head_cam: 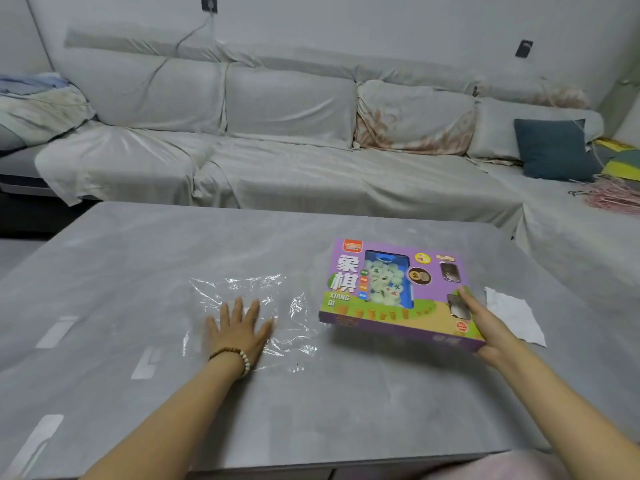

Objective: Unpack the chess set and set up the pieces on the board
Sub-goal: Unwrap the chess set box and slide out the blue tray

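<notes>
Gripping the box [349, 284] by its edge with our right hand [485, 327], left hand [239, 327] flat on the wrap [294, 306], we wanna keep it level so the pieces [384, 278] don't spill.

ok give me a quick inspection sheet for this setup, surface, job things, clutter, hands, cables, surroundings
surface: grey table, with pale glare patches at its left.
job's things: purple xiangqi box, still closed, pale pieces showing through its window; no board laid out.
clutter: clear plastic wrap spread flat left of the box; white paper right of it.
grippers: left hand rests flat on the wrap, fingers straight; right hand grips the box's right edge, thumb on top.
cables: one cable hangs from a wall socket over the sofa back; nothing seen on the table.
surroundings: cloth-covered sofa behind the table, blue cushion at its right.
</notes>
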